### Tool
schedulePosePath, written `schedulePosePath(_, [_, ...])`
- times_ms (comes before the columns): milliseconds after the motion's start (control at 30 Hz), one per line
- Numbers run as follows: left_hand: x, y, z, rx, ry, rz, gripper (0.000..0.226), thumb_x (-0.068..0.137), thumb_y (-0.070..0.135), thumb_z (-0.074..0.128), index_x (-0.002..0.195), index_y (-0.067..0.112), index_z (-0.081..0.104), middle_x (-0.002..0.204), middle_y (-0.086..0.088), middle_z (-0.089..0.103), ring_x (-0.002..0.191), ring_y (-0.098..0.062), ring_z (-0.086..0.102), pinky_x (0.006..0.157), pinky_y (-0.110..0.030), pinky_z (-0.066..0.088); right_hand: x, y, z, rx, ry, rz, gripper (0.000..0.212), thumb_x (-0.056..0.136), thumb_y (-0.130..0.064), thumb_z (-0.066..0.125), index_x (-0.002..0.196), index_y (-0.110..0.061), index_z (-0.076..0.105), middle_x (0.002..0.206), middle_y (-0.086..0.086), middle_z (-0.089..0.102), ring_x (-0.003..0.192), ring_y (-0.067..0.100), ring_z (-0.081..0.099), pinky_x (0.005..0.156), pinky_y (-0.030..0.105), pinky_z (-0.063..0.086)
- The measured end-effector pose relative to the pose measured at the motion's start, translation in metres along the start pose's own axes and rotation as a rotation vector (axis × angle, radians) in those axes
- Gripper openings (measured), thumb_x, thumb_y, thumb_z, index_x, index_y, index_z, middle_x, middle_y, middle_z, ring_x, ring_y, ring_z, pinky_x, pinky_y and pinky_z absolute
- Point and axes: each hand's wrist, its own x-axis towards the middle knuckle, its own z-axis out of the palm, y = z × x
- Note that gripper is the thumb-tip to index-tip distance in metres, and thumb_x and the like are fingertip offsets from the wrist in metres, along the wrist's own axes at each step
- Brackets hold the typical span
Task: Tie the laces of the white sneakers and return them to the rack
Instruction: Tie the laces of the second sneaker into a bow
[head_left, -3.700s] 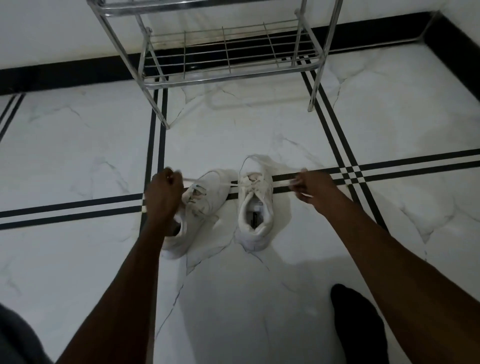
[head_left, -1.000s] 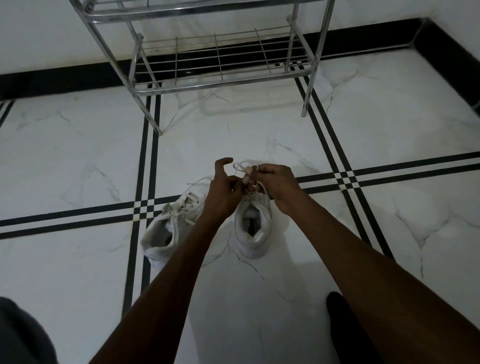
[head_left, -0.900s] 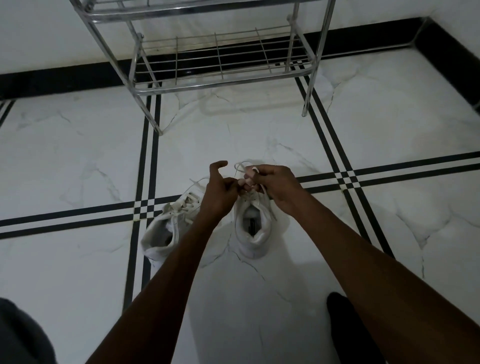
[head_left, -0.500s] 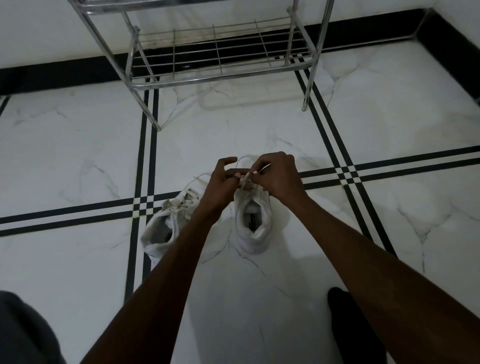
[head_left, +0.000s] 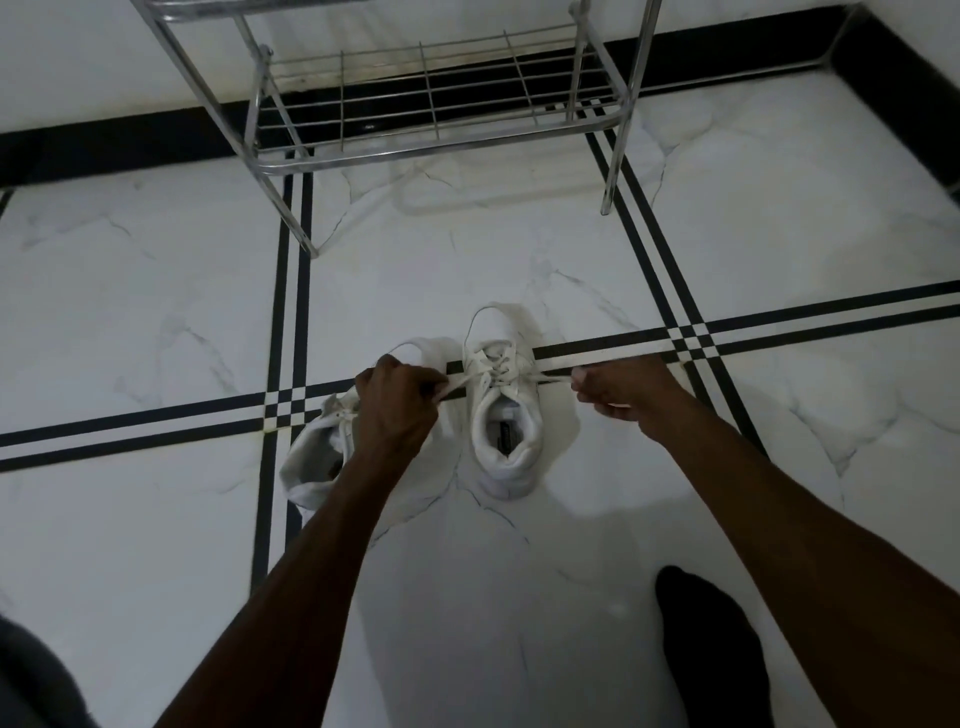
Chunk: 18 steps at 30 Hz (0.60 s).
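On the white marble floor (head_left: 156, 322) with black stripes, two white lace-up sneakers stand side by side, well short of the chrome wire shoe rack (head_left: 431, 104) at the far wall. The right sneaker (head_left: 504, 415) sits upright, toe pointing far; the left sneaker (head_left: 317, 457) leans beside it, partly hidden by a forearm. The left hand (head_left: 397, 405) and the right hand (head_left: 623, 389) are each clenched on an end of the right sneaker's white lace (head_left: 545, 378), drawn taut sideways.
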Motion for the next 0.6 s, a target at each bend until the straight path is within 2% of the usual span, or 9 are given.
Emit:
schedulePosePath(33, [-0.004, -0.002, 0.003, 0.048, 0.005, -0.012, 0.023, 0.086, 0.007, 0.069, 0.099, 0.020, 0.083, 0.086, -0.011, 0.078, 0.096, -0.034, 0.063, 0.089, -0.046, 0.046, -0.001, 0.005, 0.002, -0.003, 0.009, 0.010, 0.004, 0.081, -0.007, 0.076, 0.080, -0.009, 0.072, 0.083, 0.009, 0.074, 0.075, 0.017, 0.069, 0.070, 0.026, 0.054])
schedulePosePath(133, [-0.007, -0.003, 0.005, 0.122, 0.040, -0.039, 0.017, 0.089, 0.016, 0.069, 0.096, 0.022, 0.083, 0.085, -0.012, 0.077, 0.101, -0.035, 0.061, 0.091, -0.049, 0.041, 0.009, 0.012, 0.012, -0.018, 0.089, 0.001, 0.018, 0.085, -0.007, 0.070, 0.067, -0.012, 0.068, 0.075, 0.009, 0.071, 0.069, 0.016, 0.065, 0.068, 0.028, 0.052])
schedulePosePath(200, [-0.003, -0.002, 0.004, 0.089, 0.015, -0.073, 0.017, 0.090, 0.020, 0.068, 0.097, 0.023, 0.083, 0.089, -0.011, 0.077, 0.105, -0.034, 0.060, 0.094, -0.049, 0.039, 0.014, 0.012, 0.014, -0.035, 0.084, 0.011, 0.022, 0.084, -0.008, 0.067, 0.064, -0.014, 0.068, 0.072, 0.006, 0.070, 0.068, 0.015, 0.065, 0.064, 0.025, 0.050])
schedulePosePath(267, [0.000, -0.003, 0.004, 0.058, -0.038, -0.101, 0.018, 0.092, 0.023, 0.066, 0.099, 0.025, 0.082, 0.094, -0.008, 0.078, 0.108, -0.033, 0.061, 0.096, -0.049, 0.040, 0.017, 0.013, 0.011, -0.066, 0.067, -0.033, 0.018, 0.080, -0.007, 0.074, 0.064, -0.014, 0.069, 0.071, 0.003, 0.070, 0.072, 0.018, 0.067, 0.065, 0.026, 0.052])
schedulePosePath(333, [0.000, -0.002, 0.004, 0.032, -0.069, -0.072, 0.018, 0.095, 0.025, 0.063, 0.101, 0.026, 0.079, 0.095, -0.006, 0.078, 0.108, -0.032, 0.062, 0.099, -0.053, 0.041, 0.017, 0.015, 0.005, -0.150, 0.124, -0.202, 0.011, 0.074, -0.012, 0.086, 0.079, -0.011, 0.076, 0.082, 0.004, 0.074, 0.081, 0.020, 0.071, 0.074, 0.032, 0.057])
schedulePosePath(400, [0.001, -0.004, 0.005, 0.007, -0.085, -0.042, 0.021, 0.100, 0.031, 0.055, 0.112, 0.030, 0.073, 0.098, -0.004, 0.076, 0.111, -0.031, 0.062, 0.105, -0.057, 0.037, 0.013, 0.014, 0.001, -0.245, 0.091, -0.347, 0.034, 0.079, -0.016, 0.083, 0.111, -0.014, 0.072, 0.108, 0.003, 0.070, 0.097, 0.019, 0.067, 0.082, 0.035, 0.055])
schedulePosePath(467, [0.001, -0.004, 0.006, -0.044, -0.117, -0.025, 0.027, 0.102, 0.037, 0.047, 0.122, 0.033, 0.065, 0.100, 0.001, 0.076, 0.115, -0.028, 0.061, 0.111, -0.060, 0.029, 0.011, 0.011, 0.004, -0.345, -0.018, -0.486, 0.049, 0.087, -0.020, 0.075, 0.134, -0.023, 0.061, 0.131, 0.001, 0.061, 0.115, 0.017, 0.058, 0.096, 0.034, 0.050])
schedulePosePath(533, [0.002, 0.003, 0.009, -0.086, -0.164, -0.009, 0.029, 0.101, 0.037, 0.049, 0.127, 0.033, 0.062, 0.102, 0.008, 0.077, 0.119, -0.023, 0.060, 0.112, -0.060, 0.020, 0.010, 0.008, 0.016, -0.451, -0.133, -0.630, 0.048, 0.093, -0.020, 0.068, 0.140, -0.023, 0.056, 0.139, 0.002, 0.057, 0.125, 0.014, 0.053, 0.105, 0.031, 0.044])
schedulePosePath(600, [0.000, 0.012, 0.010, -0.063, -0.187, 0.004, 0.029, 0.101, 0.031, 0.056, 0.128, 0.033, 0.064, 0.105, 0.010, 0.077, 0.123, -0.021, 0.057, 0.115, -0.061, 0.015, 0.011, 0.007, 0.031, -0.518, -0.219, -0.715, 0.040, 0.095, -0.011, 0.064, 0.135, -0.016, 0.060, 0.135, 0.006, 0.060, 0.124, 0.015, 0.055, 0.105, 0.028, 0.046])
